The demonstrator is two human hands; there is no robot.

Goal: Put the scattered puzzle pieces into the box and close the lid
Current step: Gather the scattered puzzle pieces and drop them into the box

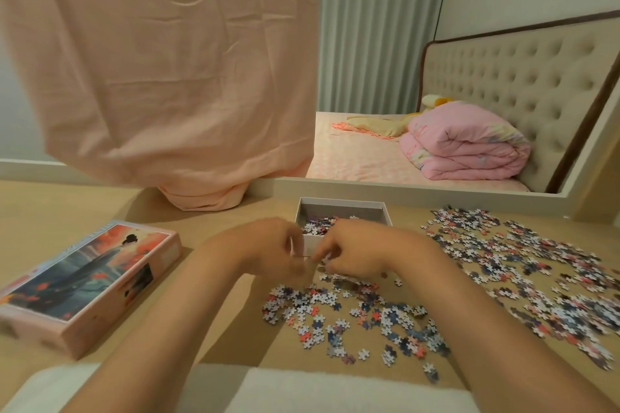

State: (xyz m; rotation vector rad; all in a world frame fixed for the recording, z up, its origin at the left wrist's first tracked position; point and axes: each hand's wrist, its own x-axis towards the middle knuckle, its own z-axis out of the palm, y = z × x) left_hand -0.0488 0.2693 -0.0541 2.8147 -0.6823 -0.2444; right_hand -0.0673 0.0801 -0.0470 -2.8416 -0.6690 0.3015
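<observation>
A white open box (342, 204) stands at the back middle of the wooden table, with several puzzle pieces inside. Its lid (84, 282), printed with a figure in a robe, lies face up at the left. Scattered puzzle pieces (352, 315) cover the table in front of the box, and a larger spread (523, 265) lies to the right. My left hand (268, 250) and my right hand (352, 251) meet just in front of the box, fingers curled together over the nearest pieces. Both are motion-blurred; what they hold is hidden.
A peach cloth (161, 77) hangs down onto the table behind the lid. A mirror behind the table reflects a bed with a folded pink quilt (466, 144). A white cushion (235, 389) lies at the table's near edge.
</observation>
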